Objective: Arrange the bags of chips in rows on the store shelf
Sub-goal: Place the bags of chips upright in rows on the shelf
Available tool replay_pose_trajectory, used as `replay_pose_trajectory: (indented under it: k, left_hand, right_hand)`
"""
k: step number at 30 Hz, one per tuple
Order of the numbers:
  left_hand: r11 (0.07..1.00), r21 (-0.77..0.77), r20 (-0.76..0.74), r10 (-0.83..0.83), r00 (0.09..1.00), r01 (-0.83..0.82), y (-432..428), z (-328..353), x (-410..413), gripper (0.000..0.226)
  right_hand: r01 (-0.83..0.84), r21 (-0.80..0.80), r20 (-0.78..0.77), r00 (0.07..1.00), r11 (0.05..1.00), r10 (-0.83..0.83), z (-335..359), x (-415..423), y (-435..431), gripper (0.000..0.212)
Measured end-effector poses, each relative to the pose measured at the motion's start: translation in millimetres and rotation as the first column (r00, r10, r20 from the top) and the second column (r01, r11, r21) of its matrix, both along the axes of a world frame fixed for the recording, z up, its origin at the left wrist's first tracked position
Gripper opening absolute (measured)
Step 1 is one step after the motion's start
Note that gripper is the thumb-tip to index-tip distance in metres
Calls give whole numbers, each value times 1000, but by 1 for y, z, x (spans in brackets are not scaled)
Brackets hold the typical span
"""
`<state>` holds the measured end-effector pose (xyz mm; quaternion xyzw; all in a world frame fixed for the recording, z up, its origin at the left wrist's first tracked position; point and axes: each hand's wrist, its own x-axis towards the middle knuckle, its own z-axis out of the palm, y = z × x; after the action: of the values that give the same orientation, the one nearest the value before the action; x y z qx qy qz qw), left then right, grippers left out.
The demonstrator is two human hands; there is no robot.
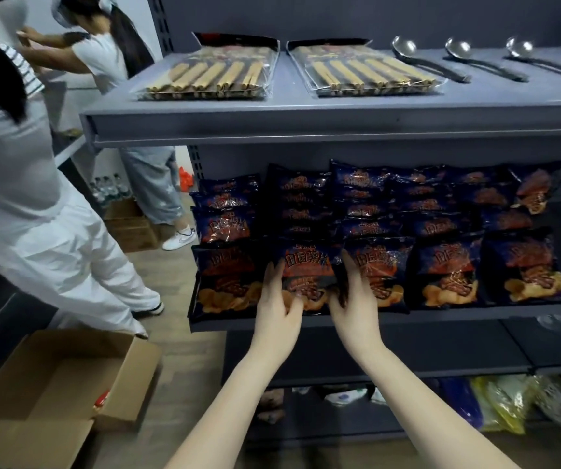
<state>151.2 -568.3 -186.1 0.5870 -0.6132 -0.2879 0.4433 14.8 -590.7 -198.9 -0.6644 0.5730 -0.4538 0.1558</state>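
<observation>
Found glossy dark-blue plastic bags of chips point(444, 272) with orange-red print lying flat in overlapping rows across the dark grey metal store shelf point(475, 314), five along the front edge, the second bag from the left point(307, 265) gripped at both sides, one rear-right bag point(534, 191) tilted.

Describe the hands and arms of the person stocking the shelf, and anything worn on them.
Left hand and right hand are bare, and the forearms are uncovered to the frame's edge: no sleeves, gloves, watch, bracelet or rings visible. The fingers are slender with longish nails; polish cannot be told.
</observation>
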Motion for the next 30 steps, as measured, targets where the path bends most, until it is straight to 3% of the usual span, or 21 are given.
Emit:
replay_pose_trajectory:
  k: [7,10,12,17,21,26,30]
  left_hand:
    - [995,-101,260,27,965,0,-5,-24,-10,63]
    - [993,-98,516,109,850,-68,-10,-34,-6,62]
    - [990,-115,611,138,780,-86,-13,-38,-1,63]
    - [981,-176,646,174,743,-77,-17,-46,12,57]
    - [972,-218,673,218,706,-92,-20,-45,21,57]
    - [972,-198,692,230,684,-125,-31,-49,33,63]
    - [978,-143,694,207,690,-149,-34,-61,35,58]
  right_hand:
    - [-53,60,-103,993,997,59,-15,6,-8,61]
    - [-55,70,-122,991,996,63,-21,11,-8,60]
    - [-30,49,-110,993,998,36,-21,14,-6,58]
    - [17,-159,-59,998,987,-27,-25,14,-5,49]
    - [6,-293,-159,986,956,-55,-25,17,-11,43]
    - [11,-181,-482,871,983,-99,-25,22,-30,51]
    - [2,-139,-575,814,990,-83,-35,16,-39,48]
